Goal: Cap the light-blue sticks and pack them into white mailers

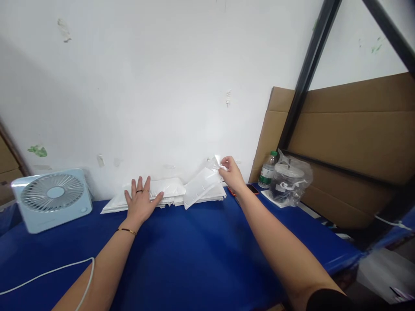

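Two piles of flat white packets lie side by side against the wall on a blue-covered table [194, 259]. My left hand [142, 203] rests with spread fingers on the left pile [168, 186]. At the right pile [212, 195], my right hand [231, 172] pinches the upper right corner of a white plastic packet [202, 183]. That packet is tilted up, its lower left end near the front of the piles. What the packets contain does not show.
A light blue fan [55, 194] stands at the left, with a white cable [48, 272] crossing the left forearm. To the right are a phone [252, 188], a green-capped bottle [267, 170] and a bagged cup [287, 183]. Cardboard [356, 129] and a black post [303, 82] border the right side.
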The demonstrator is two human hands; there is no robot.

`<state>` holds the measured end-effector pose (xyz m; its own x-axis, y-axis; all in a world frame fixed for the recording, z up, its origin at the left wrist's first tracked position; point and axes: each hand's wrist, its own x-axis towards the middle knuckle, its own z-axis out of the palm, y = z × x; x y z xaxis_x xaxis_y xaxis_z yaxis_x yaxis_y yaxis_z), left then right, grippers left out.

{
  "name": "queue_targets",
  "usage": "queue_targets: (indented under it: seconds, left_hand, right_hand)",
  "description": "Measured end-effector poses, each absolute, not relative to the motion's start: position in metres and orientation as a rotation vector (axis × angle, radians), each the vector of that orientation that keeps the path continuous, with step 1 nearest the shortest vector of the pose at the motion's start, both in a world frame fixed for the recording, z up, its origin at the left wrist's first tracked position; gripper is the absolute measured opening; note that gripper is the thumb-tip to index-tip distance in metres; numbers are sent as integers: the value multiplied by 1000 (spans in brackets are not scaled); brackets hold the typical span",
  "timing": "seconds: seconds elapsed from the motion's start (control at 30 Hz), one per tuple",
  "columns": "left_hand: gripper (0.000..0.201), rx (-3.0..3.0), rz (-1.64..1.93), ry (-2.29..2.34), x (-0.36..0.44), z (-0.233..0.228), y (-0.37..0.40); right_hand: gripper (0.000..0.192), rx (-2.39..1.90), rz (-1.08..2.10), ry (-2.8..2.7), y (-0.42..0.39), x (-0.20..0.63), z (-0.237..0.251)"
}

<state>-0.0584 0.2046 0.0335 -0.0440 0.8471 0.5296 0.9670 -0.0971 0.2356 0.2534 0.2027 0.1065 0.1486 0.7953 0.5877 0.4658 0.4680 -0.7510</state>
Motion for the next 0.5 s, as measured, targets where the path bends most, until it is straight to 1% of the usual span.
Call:
queue_targets:
  seconds: [0.13,0.23,0.3,0.37,0.43,0.5]
  left_hand:
    - [105,-2346,-924,-1623,-9,60,172]
    - [119,-2580,-843,-1415,27,67,150]
    - [117,-2678,-736,-1432,40,68,143]
    - [106,-2724,-588,-1502,42,68,140]
    - [94,-2688,-419,-1547,36,71,140]
    - [87,-2610,-242,-1563,28,77,139]
  right_hand:
    - [24,-1054,322,-1481,168,257,114]
    - [25,-955,526,-1443,151,257,104]
    - [29,-902,732,-1372,145,258,90]
    - [33,-925,902,-1282,142,261,71]
    - [38,-1025,1000,-1193,141,265,50]
    - [41,-1152,1042,-1134,143,270,30]
